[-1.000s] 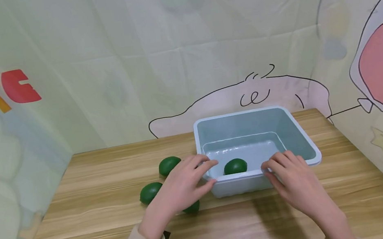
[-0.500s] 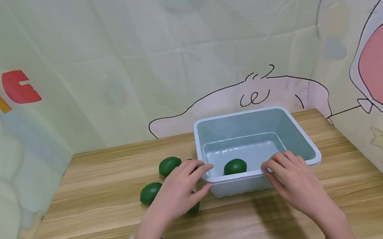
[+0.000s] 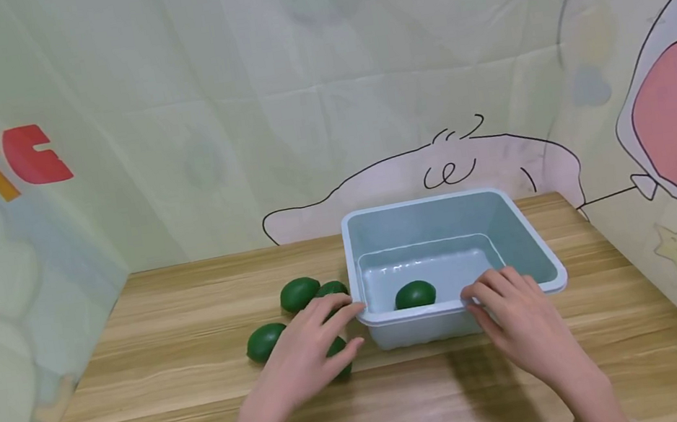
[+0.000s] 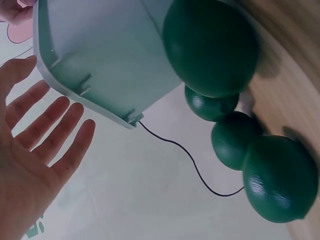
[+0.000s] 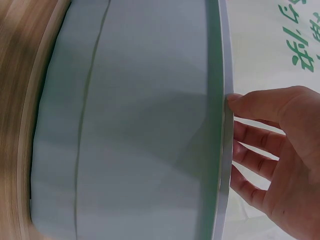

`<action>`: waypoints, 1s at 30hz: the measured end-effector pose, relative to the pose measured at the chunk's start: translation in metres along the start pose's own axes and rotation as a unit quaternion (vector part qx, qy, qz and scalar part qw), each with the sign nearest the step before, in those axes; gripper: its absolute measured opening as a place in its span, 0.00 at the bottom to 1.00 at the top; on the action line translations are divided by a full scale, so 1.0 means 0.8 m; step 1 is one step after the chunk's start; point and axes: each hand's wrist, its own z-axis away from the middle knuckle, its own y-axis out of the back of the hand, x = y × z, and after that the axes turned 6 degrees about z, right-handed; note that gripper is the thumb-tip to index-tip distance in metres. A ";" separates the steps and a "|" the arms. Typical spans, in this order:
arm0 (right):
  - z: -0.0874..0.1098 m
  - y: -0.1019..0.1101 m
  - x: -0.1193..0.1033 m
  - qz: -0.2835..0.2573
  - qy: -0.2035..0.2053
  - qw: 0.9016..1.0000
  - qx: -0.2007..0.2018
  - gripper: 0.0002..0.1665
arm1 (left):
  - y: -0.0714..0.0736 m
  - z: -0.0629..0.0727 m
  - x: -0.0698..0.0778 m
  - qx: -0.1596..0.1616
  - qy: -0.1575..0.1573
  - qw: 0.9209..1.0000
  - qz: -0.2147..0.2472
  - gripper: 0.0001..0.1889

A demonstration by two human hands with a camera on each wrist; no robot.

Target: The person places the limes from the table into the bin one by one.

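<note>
A pale blue plastic basin [image 3: 460,324] stands on the table with a single dark green lime [image 3: 415,294] inside, near its front wall. My right hand [image 3: 522,322] pinches the basin's front rim, thumb outside and fingers over the inner side, as the right wrist view shows. My left hand [image 3: 307,350] hovers at the basin's front left corner, fingers spread and holding nothing. Beneath and behind it lie several more limes [image 4: 280,177] to the left of the basin. From the head view, the left hand partly covers some of them.
The wood-grain table [image 3: 171,323] reaches back to a printed cloth backdrop [image 3: 199,115] with cartoon drawings. More cloth hangs along the left and right sides, close to the table's edges.
My left hand has drawn back left and slightly down from the basin's corner, uncovering more of the limes behind it. My right hand and the basin have stayed in place.
</note>
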 end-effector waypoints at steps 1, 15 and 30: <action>0.000 0.000 0.000 -0.001 0.000 1.000 0.000 0.08 | 0.000 0.003 -0.001 0.000 0.002 1.000 -0.001 0.22; 0.000 0.000 0.001 0.001 -0.010 1.000 -0.010 0.10 | -0.001 0.027 -0.009 -0.035 0.049 0.998 -0.008 0.25; 0.000 -0.001 0.002 0.001 -0.011 1.000 -0.015 0.06 | -0.016 0.027 -0.025 -0.129 0.088 0.988 0.005 0.23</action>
